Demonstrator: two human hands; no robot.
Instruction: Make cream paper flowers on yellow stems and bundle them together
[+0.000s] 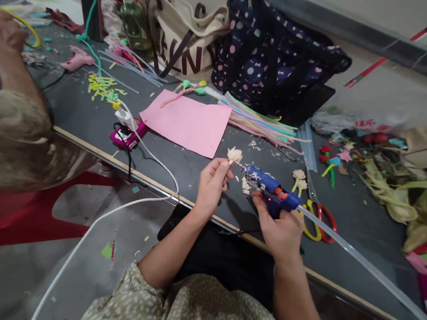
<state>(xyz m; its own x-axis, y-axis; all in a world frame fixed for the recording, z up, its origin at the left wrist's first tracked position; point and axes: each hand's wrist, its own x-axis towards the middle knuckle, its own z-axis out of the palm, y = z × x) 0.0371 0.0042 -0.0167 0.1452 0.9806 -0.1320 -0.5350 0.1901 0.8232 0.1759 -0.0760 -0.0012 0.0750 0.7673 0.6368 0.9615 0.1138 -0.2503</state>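
My left hand (211, 186) pinches a small cream-coloured flower (234, 154) between thumb and fingertips, just above the dark table. My right hand (282, 227) is wrapped round the handle of a blue glue gun (267, 183); its nozzle points at the flower, close to it or touching, I cannot tell which. A long clear glue stick (356, 256) sticks out of the gun's back end. Small cream petal pieces (245, 184) lie on the table under the nozzle. Right of the gun are cream flowers with pale green stems (299, 179).
Scissors with yellow and red handles (326, 223) lie by my right hand. Beyond are pink paper (187, 121), pastel pipe cleaners (259, 121) and two bags (277, 49). A white cable (98, 220) crosses the table edge by a power strip (128, 135). Another person's arm (7, 57) is at left.
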